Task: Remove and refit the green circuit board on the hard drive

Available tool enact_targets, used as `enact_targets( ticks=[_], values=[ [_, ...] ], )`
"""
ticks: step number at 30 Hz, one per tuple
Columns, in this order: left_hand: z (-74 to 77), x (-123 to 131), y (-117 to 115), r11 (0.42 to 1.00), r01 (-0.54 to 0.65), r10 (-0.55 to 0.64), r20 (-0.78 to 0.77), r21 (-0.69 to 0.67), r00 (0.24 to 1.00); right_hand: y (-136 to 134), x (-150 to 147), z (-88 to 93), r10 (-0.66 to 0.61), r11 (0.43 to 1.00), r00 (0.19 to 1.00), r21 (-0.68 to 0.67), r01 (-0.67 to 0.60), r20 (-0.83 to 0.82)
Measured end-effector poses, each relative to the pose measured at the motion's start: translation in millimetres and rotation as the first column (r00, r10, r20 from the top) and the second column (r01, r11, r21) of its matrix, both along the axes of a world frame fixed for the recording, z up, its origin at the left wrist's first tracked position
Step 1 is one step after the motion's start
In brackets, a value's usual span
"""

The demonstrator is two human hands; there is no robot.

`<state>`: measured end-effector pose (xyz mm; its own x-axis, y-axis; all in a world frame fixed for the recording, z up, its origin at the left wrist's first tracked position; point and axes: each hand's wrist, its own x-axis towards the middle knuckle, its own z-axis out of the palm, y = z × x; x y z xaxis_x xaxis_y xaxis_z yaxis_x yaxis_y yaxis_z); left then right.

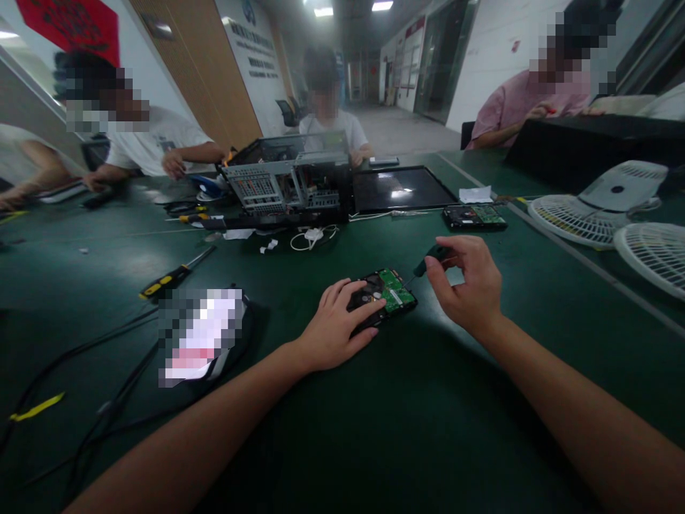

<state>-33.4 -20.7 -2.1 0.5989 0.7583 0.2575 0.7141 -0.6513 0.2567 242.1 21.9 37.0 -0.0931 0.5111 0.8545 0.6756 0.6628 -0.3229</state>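
Note:
A hard drive (389,288) lies circuit-board side up on the green table (374,428), its green board facing me. My left hand (336,326) rests flat over the drive's near left part, fingers stretched across it, pressing it down. My right hand (467,280) is closed in a pinch on a small dark-handled screwdriver (428,261), whose tip points down at the drive's right edge.
A second hard drive (474,216) lies farther back right. An open computer case (289,180) and a dark side panel (401,188) stand at the middle back. A yellow-handled screwdriver (174,274), cables and a blurred device (199,333) lie left. Fan grilles (650,251) sit right. Other people sit around the table.

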Motion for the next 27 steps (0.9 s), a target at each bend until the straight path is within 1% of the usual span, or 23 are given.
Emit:
enact_targets(
  ticks=[6,13,18,22,24,27],
  values=[
    [-0.9,0.1,0.1,1.000,-0.008,0.008,-0.011,0.000,1.000,-4.8,-3.4,5.4,0.029,0.999,0.999,-0.019,-0.028,0.033],
    [0.5,1.2,-0.5,1.000,-0.008,0.008,-0.011,-0.005,1.000,-5.8,-5.9,6.1,0.047,0.998,0.998,-0.037,-0.045,0.051],
    [1.0,1.1,-0.6,1.000,-0.007,0.007,-0.022,0.004,1.000,-4.0,-5.8,5.9,-0.001,1.000,0.999,-0.008,0.001,0.050],
    [1.7,1.8,-1.0,1.000,-0.005,0.005,-0.012,0.024,1.000,-3.9,-5.1,4.2,-0.018,1.000,0.999,-0.019,0.019,0.030],
    [2.3,2.4,-1.3,0.999,-0.005,0.005,-0.009,0.037,1.000,-3.8,-5.3,2.5,0.006,1.000,1.000,-0.027,-0.005,0.024],
    [2.7,2.8,-1.6,0.999,-0.006,0.006,-0.012,0.045,1.000,-2.3,-6.1,-1.0,0.084,0.996,0.996,-0.040,-0.084,0.016]
  ],
)
